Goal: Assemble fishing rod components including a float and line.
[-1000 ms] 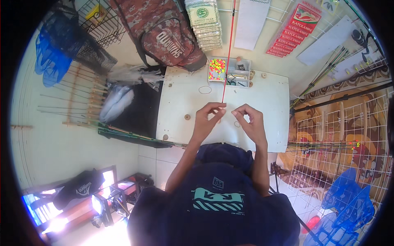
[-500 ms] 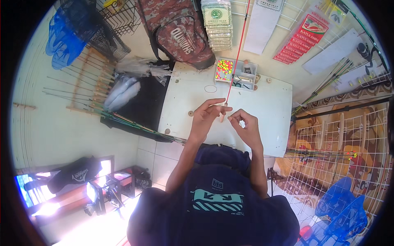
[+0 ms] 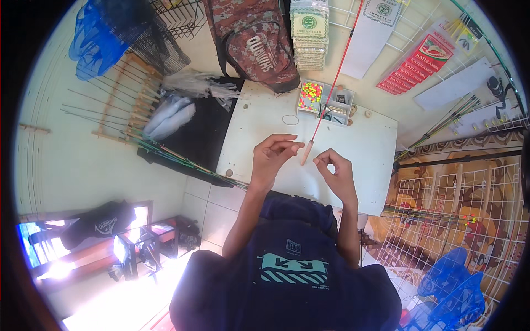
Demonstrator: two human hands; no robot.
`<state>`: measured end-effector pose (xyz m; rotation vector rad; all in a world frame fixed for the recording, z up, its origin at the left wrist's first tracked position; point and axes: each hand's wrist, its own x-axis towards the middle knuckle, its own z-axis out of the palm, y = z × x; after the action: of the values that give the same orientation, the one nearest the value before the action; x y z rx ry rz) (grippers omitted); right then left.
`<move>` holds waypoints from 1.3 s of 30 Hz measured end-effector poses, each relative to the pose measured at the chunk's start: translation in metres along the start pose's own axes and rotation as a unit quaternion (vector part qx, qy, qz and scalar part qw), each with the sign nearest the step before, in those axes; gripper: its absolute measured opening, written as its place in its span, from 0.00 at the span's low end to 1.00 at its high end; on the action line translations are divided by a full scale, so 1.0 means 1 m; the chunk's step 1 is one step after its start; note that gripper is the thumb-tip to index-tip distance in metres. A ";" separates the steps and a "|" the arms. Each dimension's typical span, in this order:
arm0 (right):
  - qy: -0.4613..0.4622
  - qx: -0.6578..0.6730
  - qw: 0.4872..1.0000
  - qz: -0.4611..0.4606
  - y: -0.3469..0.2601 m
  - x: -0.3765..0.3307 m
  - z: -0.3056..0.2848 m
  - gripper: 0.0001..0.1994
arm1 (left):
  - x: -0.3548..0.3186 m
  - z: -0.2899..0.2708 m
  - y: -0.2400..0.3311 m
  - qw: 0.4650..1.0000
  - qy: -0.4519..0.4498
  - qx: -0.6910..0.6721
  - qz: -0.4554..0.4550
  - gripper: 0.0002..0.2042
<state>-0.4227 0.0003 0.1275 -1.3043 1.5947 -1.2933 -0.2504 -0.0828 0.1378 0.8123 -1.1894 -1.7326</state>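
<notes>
A thin red rod (image 3: 337,71) slants down from the top of the view to a white table (image 3: 370,160). Its pale butt end (image 3: 306,153) hangs between my hands. My left hand (image 3: 273,160) has thumb and fingers pinched together right at the butt end, touching it. My right hand (image 3: 334,174) is pinched shut just to the right of the butt. Whatever it pinches is too small to see.
A compartment box of coloured beads (image 3: 312,94) and small parts sits at the table's far edge, with a thin ring (image 3: 290,119) near it. A camouflage backpack (image 3: 254,44) and stacked packets (image 3: 309,33) hang behind. Thin rods (image 3: 127,116) lie left, a wire grid (image 3: 464,193) right.
The rod's butt has come down between my hands. My hands have drawn slightly apart and sit nearer to me on the table.
</notes>
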 end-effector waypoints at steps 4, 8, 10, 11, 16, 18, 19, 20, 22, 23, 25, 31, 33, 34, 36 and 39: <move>0.024 -0.031 0.998 -0.045 0.000 0.001 0.000 0.05 | 0.003 -0.007 0.001 1.000 0.017 0.016 -0.001 0.15; 0.050 0.058 0.997 -0.023 0.008 0.001 0.004 0.04 | 0.009 -0.015 -0.002 1.000 0.017 0.011 0.018 0.15; 0.021 0.135 0.990 0.038 0.007 -0.002 0.000 0.05 | 0.012 -0.018 -0.005 1.000 0.020 0.004 0.013 0.16; 0.023 0.134 0.990 0.047 0.005 -0.004 -0.001 0.05 | 0.014 -0.019 -0.003 1.000 0.016 0.013 0.005 0.16; 0.055 0.073 0.993 0.077 -0.005 -0.002 -0.007 0.05 | 0.026 -0.016 -0.003 1.000 -0.016 0.022 0.004 0.21; 0.064 0.045 0.994 0.077 -0.005 -0.006 -0.007 0.05 | 0.032 -0.017 -0.007 1.000 -0.023 -0.001 -0.002 0.22; 0.071 0.031 0.994 0.081 -0.007 -0.007 -0.005 0.05 | 0.032 -0.018 -0.008 1.000 -0.026 0.002 -0.002 0.22; 0.078 0.017 0.993 0.085 -0.008 -0.008 -0.004 0.05 | 0.033 -0.019 -0.008 1.000 -0.029 0.004 -0.002 0.22; 0.071 -0.026 0.991 0.108 -0.002 -0.012 -0.007 0.05 | 0.034 -0.020 -0.013 0.999 -0.037 -0.001 -0.006 0.23; 0.075 -0.052 0.993 0.076 0.005 -0.014 -0.006 0.06 | 0.035 -0.020 -0.016 0.999 -0.042 -0.003 -0.008 0.23; 0.080 -0.055 0.993 0.071 0.010 -0.017 -0.006 0.12 | 0.038 -0.023 -0.024 0.998 -0.062 0.016 -0.007 0.21; 0.137 0.032 0.990 0.032 0.001 -0.018 0.007 0.14 | 0.035 -0.029 -0.029 0.980 -0.145 0.132 -0.032 0.10; 0.111 0.130 0.984 0.050 -0.014 -0.012 0.014 0.13 | 0.037 -0.029 -0.027 0.973 -0.163 0.159 -0.028 0.06; 0.112 0.129 0.984 0.052 -0.016 -0.007 0.017 0.13 | 0.039 -0.029 -0.027 0.973 -0.164 0.158 -0.030 0.06; 0.059 0.136 0.989 0.004 -0.018 0.006 0.024 0.13 | 0.045 -0.026 -0.024 0.974 -0.177 0.139 -0.013 0.06; 0.030 0.141 0.987 0.067 -0.019 0.016 0.029 0.12 | 0.050 -0.026 -0.017 0.973 -0.173 0.152 -0.007 0.06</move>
<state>-0.3950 -0.0227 0.1391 -0.9773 1.4504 -1.4243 -0.2543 -0.1351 0.1111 0.7113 -1.7186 -1.7762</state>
